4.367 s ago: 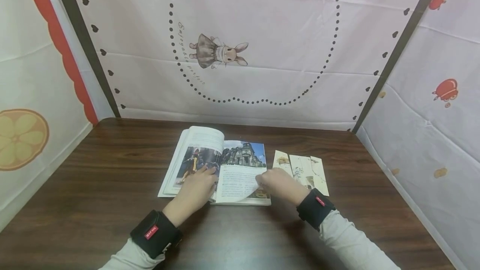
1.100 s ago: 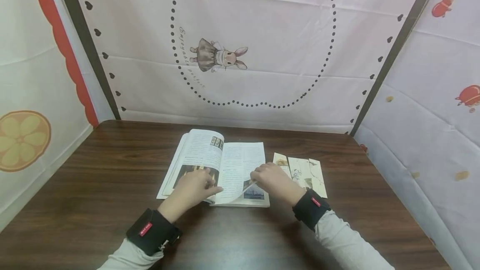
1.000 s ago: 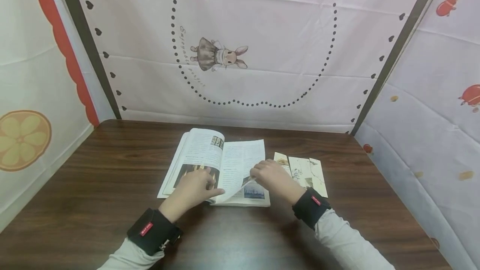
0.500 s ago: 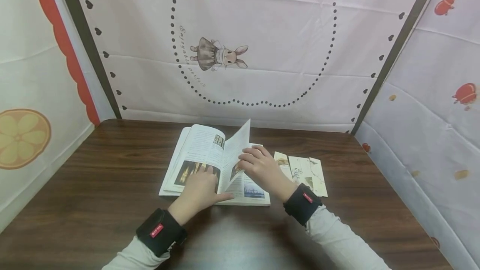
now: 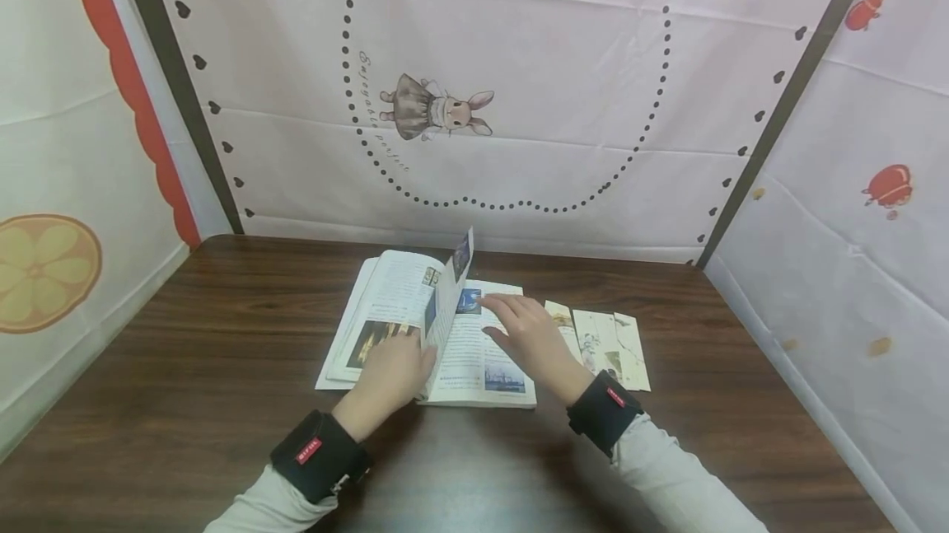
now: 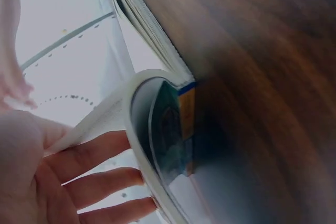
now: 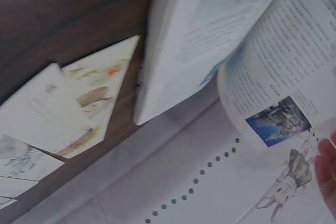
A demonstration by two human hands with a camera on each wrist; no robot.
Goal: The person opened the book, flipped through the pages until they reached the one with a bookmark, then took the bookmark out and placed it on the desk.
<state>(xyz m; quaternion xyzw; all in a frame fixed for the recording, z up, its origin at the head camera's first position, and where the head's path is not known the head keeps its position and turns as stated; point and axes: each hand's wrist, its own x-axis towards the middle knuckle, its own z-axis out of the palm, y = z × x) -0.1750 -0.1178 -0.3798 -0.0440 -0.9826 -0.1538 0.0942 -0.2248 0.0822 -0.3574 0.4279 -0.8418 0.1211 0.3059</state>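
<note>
A thick open book (image 5: 474, 368) with printed text and colour photos lies on the table. One page (image 5: 448, 302) stands nearly upright at the middle, bowed and leaning slightly right at its top. My left hand (image 5: 393, 370) rests its fingers on the left-hand pages, and its thumb lies by the foot of the raised page. In the left wrist view, extended fingers (image 6: 100, 182) touch the curved pages. My right hand (image 5: 535, 343) hovers over the right-hand page, fingers apart and holding nothing. In the right wrist view the raised page (image 7: 283, 66) is near those fingertips.
Several cream illustrated cards (image 5: 596, 335) lie right of the book, close to the right forearm. The brown wooden table (image 5: 185, 352) is bordered by a printed fabric wall (image 5: 519, 105) at the back and more fabric at both sides.
The right hand lifted a page by its lower right corner, swung it up and leftward, then let go. The left thumb has moved in beside the page. A new right-hand page is exposed.
</note>
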